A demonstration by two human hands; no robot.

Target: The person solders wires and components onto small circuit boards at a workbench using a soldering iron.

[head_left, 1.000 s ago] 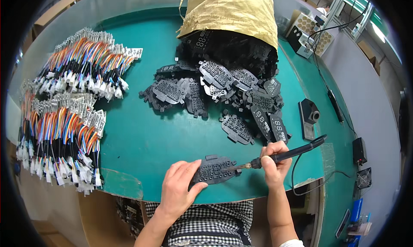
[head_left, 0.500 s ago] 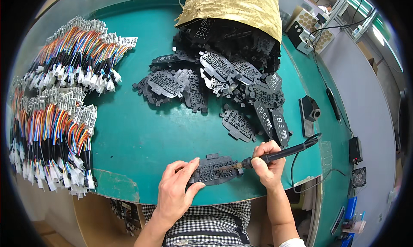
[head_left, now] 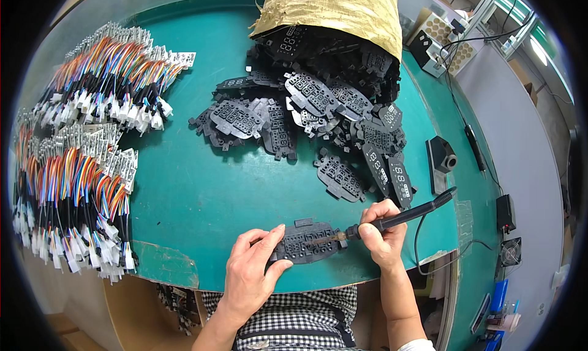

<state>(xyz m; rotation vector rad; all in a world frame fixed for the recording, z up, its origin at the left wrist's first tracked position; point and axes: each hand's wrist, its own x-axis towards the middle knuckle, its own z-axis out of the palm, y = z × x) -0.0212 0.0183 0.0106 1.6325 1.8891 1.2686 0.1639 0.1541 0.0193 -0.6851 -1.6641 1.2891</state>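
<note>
A dark plastic display housing [head_left: 306, 241] with several cut-outs lies flat at the near edge of the table. Its left end is pinched between the thumb and fingers of my left hand [head_left: 252, 266]. My right hand [head_left: 384, 236] is wrapped round the black handle of a soldering iron [head_left: 409, 214], which points left. The iron's brownish tip reaches over the right half of the housing; whether it touches the plastic I cannot tell. A cable trails from the handle's back end on the right.
More black housings [head_left: 309, 94] spill from a yellow woven sack [head_left: 331, 8] at the back. Bundles of small boards with coloured wires and white plugs [head_left: 79, 192] lie on the left. A black iron stand [head_left: 440, 161] and a small fan [head_left: 511, 252] are on the right.
The iron's tip has shifted very slightly over the housing, and its handle's back end sits a touch lower. Both hands hold nearly the same positions.
</note>
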